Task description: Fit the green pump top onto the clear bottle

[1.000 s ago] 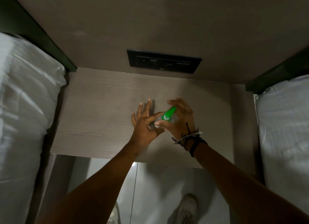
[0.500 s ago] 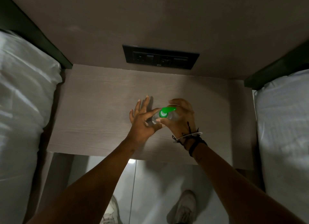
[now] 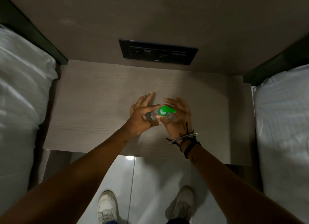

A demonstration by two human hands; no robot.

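A small clear bottle (image 3: pixel 153 115) stands on the wooden bedside table (image 3: pixel 93 110), seen from above. The green pump top (image 3: pixel 166 110) sits on its neck, with the nozzle pointing right. My left hand (image 3: pixel 142 114) grips the bottle's left side between thumb and forefinger, the other fingers spread. My right hand (image 3: pixel 177 115) holds the pump collar from the right, thumb and fingers around it. Most of the bottle's body is hidden between my hands.
A black socket panel (image 3: pixel 158 52) is set in the wall behind the table. White bedding lies on a bed at the left (image 3: pixel 20 96) and at the right (image 3: pixel 282 110). My white shoes (image 3: pixel 107 207) stand on the pale floor below the table's front edge.
The green nozzle has turned clockwise, from pointing up-right to pointing right. My right hand has rotated with it, and my left hand has closed tighter on the bottle.
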